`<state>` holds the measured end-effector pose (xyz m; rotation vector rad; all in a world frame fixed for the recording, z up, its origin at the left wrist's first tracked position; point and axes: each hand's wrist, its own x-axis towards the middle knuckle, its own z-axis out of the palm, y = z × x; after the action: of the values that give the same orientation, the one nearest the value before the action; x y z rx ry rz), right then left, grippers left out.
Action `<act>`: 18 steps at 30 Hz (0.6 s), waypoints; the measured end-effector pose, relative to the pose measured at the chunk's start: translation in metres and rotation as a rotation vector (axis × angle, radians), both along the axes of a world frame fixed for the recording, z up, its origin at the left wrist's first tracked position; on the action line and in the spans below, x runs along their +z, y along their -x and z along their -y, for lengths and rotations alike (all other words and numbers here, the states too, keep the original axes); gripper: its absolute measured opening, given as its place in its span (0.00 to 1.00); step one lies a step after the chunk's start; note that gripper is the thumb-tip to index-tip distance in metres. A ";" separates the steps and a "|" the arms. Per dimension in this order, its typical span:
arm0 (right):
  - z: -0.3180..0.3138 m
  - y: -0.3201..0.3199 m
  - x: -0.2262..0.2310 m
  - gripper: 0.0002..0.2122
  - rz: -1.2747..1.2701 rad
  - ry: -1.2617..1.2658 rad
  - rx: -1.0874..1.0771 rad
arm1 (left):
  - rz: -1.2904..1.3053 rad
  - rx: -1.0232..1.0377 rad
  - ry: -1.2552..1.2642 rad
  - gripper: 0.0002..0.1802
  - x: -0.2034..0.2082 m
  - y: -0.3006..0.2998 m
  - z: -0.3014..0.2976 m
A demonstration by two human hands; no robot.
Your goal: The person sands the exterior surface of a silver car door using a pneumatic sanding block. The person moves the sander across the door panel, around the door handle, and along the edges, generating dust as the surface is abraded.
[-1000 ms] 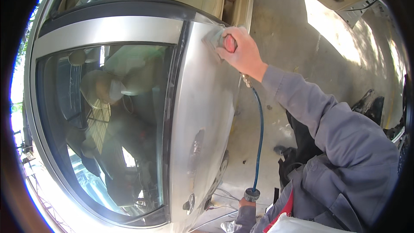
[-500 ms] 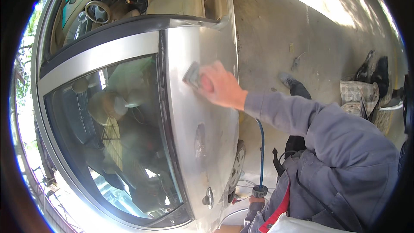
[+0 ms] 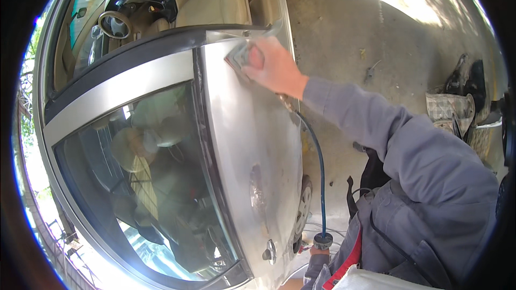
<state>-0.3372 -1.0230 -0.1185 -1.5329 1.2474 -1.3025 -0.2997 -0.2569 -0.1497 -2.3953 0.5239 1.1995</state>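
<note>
My right hand [image 3: 274, 67] is closed round a flat sanding block [image 3: 244, 59], grey with a reddish part, slightly blurred. It lies against the bare silvery door panel [image 3: 231, 113], just below the front window's corner. A blue hose [image 3: 321, 182] runs from beneath my right wrist down to a dark round fitting [image 3: 322, 240]. My left hand [image 3: 319, 251] is closed about that fitting, low beside the car; its fingers are partly hidden. Lower on the panel are a dull, scuffed patch [image 3: 256, 188] and a chrome door handle [image 3: 270, 252].
Dark window glass [image 3: 145, 182] reflects people. Through the open window opening show a steering wheel [image 3: 114, 24] and a beige seat [image 3: 217, 8]. A car wheel [image 3: 303, 207] stands below the panel. On the concrete floor [image 3: 333, 37] at right lies a checked bag [image 3: 449, 110].
My right hand and the sanding block have slid up the panel toward the front window's corner. The hose has shifted with them, and the view has moved a little.
</note>
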 end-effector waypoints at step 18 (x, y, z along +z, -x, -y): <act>-0.126 -0.010 0.029 0.19 -0.156 0.179 0.311 | -0.065 0.032 0.238 0.27 -0.005 0.024 0.053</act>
<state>-0.3277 -0.8973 -0.0898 -1.9009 0.9546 -1.1302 -0.3241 -0.3103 -0.1546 -2.5772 0.6863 1.2960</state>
